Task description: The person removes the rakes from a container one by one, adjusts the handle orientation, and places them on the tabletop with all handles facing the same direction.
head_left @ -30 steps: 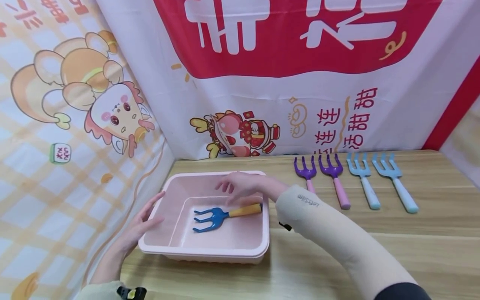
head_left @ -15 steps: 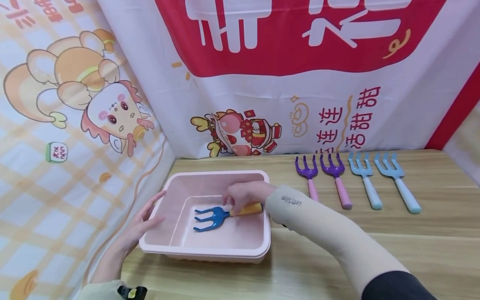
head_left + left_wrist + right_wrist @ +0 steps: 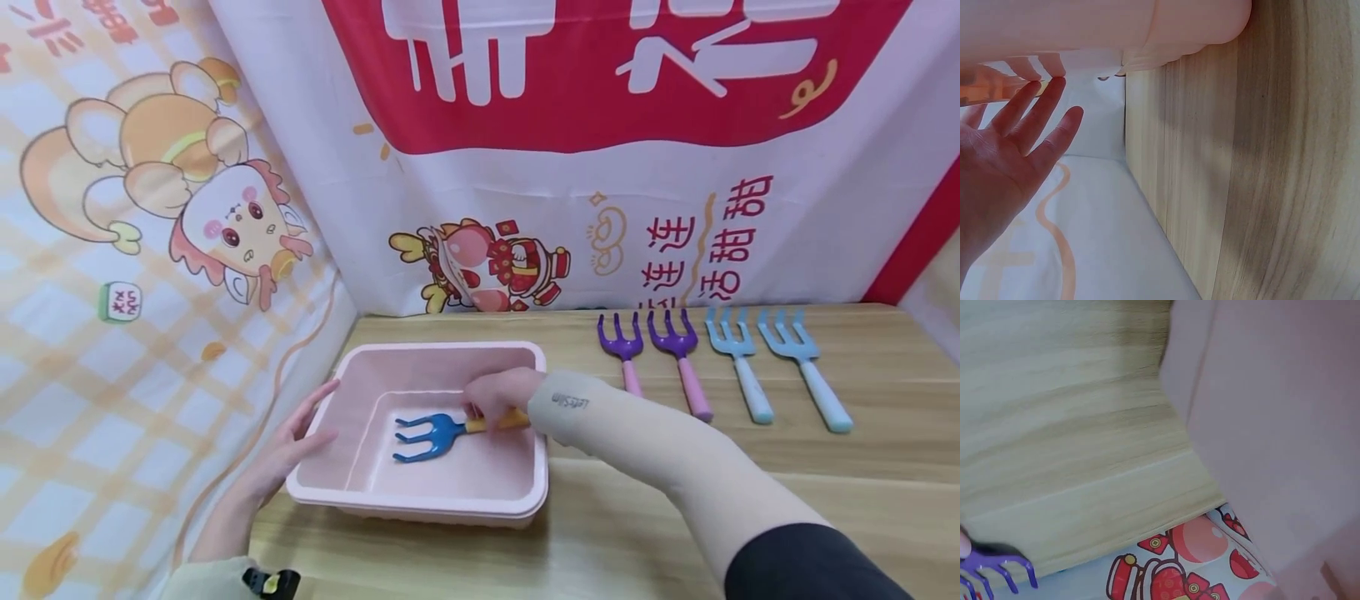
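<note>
A small garden hand fork with blue tines [image 3: 431,437] and a yellow-brown handle lies inside a pink plastic basin [image 3: 405,502]. My right hand [image 3: 498,395] reaches over the basin's right rim, its fingers bent down around the fork's handle; the palm hides part of the grip. At the basin's left side, my left hand [image 3: 288,450] touches the rim with fingers spread. The left wrist view shows the straight fingers of that hand [image 3: 1004,162] against the basin's outer wall [image 3: 1085,25]. In the right wrist view, the basin wall [image 3: 1285,412] hides my right hand.
Right of the basin on the wooden table [image 3: 637,517] lie two purple hand forks with pink handles [image 3: 621,346] [image 3: 681,354], then two light-blue hand forks [image 3: 738,354] [image 3: 806,362]. A printed cloth [image 3: 480,192] hangs behind; another patterned cloth [image 3: 165,358] borders the left.
My right hand has come down from above the basin floor onto the fork's handle and moved slightly right. My left hand stays at the left rim. The fork lies where it was.
</note>
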Tool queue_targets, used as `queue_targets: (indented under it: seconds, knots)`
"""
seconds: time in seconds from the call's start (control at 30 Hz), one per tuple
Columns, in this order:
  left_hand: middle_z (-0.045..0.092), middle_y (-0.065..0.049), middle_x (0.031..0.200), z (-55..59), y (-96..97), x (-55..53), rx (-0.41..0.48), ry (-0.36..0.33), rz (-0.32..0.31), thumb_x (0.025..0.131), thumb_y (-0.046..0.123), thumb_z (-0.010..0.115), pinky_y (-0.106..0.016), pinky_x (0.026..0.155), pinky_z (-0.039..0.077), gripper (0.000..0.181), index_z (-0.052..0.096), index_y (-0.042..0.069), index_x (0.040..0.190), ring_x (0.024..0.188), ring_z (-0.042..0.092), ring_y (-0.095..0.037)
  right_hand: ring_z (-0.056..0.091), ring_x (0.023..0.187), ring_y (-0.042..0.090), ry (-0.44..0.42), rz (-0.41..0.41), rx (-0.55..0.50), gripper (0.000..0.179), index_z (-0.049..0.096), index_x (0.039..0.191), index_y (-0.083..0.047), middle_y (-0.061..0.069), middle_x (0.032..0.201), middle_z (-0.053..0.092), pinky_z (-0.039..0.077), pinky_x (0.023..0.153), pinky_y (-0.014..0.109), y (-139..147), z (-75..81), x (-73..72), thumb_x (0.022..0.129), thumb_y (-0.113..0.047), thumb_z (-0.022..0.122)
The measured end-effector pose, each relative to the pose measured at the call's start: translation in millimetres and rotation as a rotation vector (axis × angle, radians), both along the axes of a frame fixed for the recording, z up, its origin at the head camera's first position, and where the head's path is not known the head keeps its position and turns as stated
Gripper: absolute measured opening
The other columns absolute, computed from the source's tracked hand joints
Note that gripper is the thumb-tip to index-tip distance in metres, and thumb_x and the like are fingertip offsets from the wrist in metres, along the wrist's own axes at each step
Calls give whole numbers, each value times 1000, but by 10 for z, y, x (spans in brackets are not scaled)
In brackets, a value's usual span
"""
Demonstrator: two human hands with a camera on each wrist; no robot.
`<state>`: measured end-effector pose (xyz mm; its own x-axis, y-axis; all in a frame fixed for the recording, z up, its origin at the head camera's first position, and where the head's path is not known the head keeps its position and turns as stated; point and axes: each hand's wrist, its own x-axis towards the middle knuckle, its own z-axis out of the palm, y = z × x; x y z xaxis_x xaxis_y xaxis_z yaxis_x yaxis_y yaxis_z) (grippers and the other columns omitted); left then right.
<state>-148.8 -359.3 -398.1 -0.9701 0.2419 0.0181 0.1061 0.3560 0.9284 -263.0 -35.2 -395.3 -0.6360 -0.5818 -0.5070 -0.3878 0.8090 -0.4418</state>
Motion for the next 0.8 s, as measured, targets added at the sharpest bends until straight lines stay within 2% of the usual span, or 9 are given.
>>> queue_targets:
  seconds: [0.13, 0.33, 0.43, 0.67, 0.8]
  knots:
    - [31, -29, 146, -14, -13, 4, -1, 23, -3, 97, 4, 55, -22, 84, 47, 67, 23, 12, 155, 113, 50, -8, 50, 98, 17, -22, -36, -8, 31, 67, 102, -26, -5, 96, 58, 43, 83, 37, 17, 32, 57, 78, -14, 82]
    - [30, -33, 145, -34, -3, -18, 25, 28, -17, 96, 2, 55, -23, 84, 47, 68, 23, 14, 155, 112, 51, -7, 49, 99, 22, -128, -264, -61, 38, 68, 104, -33, 0, 106, 55, 47, 78, 38, 67, 118, 159, 77, -9, 80]
    - [35, -35, 140, -31, 1, -21, 26, 35, -12, 96, 1, 56, -24, 83, 48, 69, 23, 12, 155, 109, 54, -9, 52, 95, 23, -150, -316, -65, 36, 69, 103, -32, 1, 105, 56, 47, 74, 36, 67, 133, 184, 77, -8, 78]
    - [31, -35, 143, -19, 5, -17, 26, 47, -15, 95, 0, 57, -22, 86, 46, 69, 23, 10, 155, 112, 52, -8, 56, 89, 22, -148, -230, 4, 25, 65, 100, -20, 2, 94, 59, 42, 73, 32, 51, 105, 173, 81, -6, 74]
    - [26, -32, 148, -17, 6, 4, 11, 40, -6, 95, 2, 57, -20, 88, 45, 69, 23, 11, 155, 115, 49, -6, 56, 89, 22, -149, -210, 13, 23, 64, 101, -20, 1, 94, 59, 42, 72, 32, 53, 109, 186, 83, -9, 73]
